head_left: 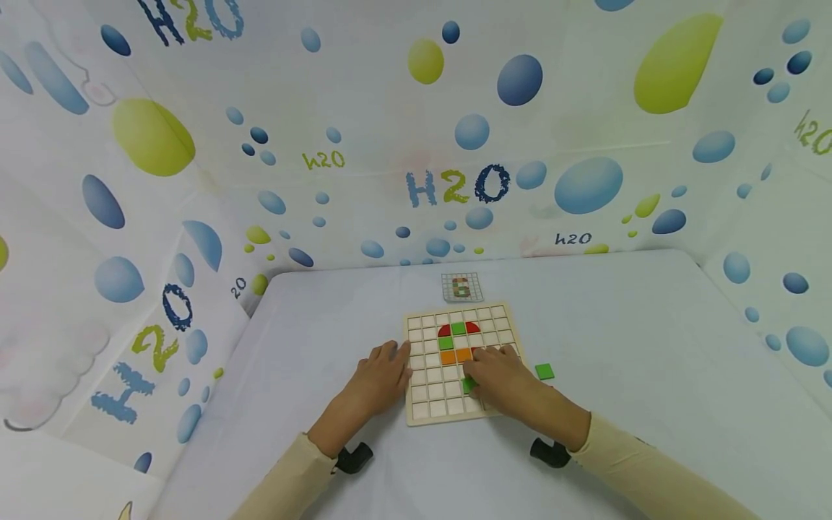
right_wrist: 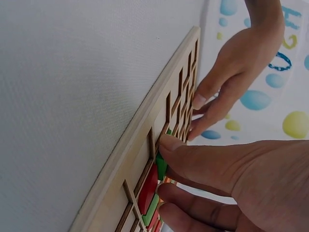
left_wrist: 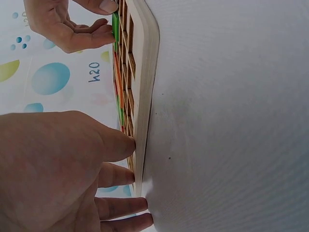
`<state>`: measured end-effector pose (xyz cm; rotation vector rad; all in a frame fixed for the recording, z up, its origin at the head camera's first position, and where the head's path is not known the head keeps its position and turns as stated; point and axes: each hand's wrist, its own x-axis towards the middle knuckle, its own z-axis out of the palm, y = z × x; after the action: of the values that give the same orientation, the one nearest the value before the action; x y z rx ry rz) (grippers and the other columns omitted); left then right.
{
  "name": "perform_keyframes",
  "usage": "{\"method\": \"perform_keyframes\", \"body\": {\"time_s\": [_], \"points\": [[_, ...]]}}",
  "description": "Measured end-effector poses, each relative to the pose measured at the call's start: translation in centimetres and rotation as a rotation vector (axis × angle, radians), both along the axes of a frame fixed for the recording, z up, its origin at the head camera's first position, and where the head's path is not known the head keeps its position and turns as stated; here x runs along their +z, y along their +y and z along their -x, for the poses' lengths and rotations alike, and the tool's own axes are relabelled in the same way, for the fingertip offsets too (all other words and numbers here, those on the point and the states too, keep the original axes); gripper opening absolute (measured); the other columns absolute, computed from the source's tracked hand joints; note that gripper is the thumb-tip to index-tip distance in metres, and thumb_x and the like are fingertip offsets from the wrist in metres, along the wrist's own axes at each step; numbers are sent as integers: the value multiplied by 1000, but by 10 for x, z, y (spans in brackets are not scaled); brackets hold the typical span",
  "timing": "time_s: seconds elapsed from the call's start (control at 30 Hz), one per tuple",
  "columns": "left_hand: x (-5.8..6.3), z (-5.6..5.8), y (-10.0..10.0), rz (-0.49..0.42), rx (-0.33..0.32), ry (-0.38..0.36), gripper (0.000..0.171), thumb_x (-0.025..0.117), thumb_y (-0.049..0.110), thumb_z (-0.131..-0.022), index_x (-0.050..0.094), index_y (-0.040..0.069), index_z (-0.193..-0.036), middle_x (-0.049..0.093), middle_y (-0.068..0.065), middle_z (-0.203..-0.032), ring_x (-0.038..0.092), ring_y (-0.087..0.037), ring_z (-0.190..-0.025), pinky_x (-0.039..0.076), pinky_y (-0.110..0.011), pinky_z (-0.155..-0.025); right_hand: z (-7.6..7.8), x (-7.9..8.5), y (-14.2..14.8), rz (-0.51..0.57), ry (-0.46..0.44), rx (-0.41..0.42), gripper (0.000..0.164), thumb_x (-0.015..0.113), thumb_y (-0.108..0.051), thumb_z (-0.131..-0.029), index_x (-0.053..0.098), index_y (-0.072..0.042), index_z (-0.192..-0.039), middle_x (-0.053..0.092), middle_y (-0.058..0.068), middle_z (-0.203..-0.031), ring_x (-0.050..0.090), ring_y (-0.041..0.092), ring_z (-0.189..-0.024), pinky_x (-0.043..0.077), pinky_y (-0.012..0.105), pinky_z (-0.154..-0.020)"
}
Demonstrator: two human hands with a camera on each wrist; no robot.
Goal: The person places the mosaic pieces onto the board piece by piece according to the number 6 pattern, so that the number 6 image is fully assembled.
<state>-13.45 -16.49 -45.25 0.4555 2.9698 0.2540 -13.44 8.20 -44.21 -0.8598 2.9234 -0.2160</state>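
A wooden grid board point(head_left: 419, 393) lies on the white table. My left hand point(head_left: 377, 383) rests along its left edge, fingers fairly straight, thumb and fingertips touching the rim. Over the lower right part of the board, my right hand point(head_left: 500, 379) pinches a green square tile point(right_wrist: 161, 165) between thumb and fingers, at the grid's surface. Beside that tile sits a red piece point(right_wrist: 148, 189). Farther up the grid are red rounded pieces point(head_left: 473, 328), green squares point(head_left: 458, 328) and orange squares point(head_left: 448, 357). The right hand hides some cells.
A loose green tile point(head_left: 544, 371) lies on the table right of the board. Behind the board is a small gridded card point(head_left: 461, 287) with a coloured pattern. A patterned white sheet point(head_left: 364, 180) rises behind and at both sides. Black devices point(head_left: 549, 453) sit at the wrists.
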Motion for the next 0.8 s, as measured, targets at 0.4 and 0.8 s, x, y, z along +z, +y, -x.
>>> {"method": "perform_keyframes", "body": {"time_s": [0.4,0.8], "points": [[-2,0,-1,-9,-7,2,53,51,26,-112,42,1,-159,46,-27,-155,47,-47,-142,47,-64,-105,-1,-2,0,13,21,4,25,91,-28,-85,78,-15,-102,59,-6,-89,59,19,-96,45,49,-98],[-1,0,-2,-11,-10,-2,54,51,27,-113,41,1,-159,45,-27,-155,47,-47,-143,47,-64,-106,3,1,10,33,0,-12,28,90,-29,-85,78,-16,-108,65,-4,-99,63,21,-105,46,50,-99]]}}
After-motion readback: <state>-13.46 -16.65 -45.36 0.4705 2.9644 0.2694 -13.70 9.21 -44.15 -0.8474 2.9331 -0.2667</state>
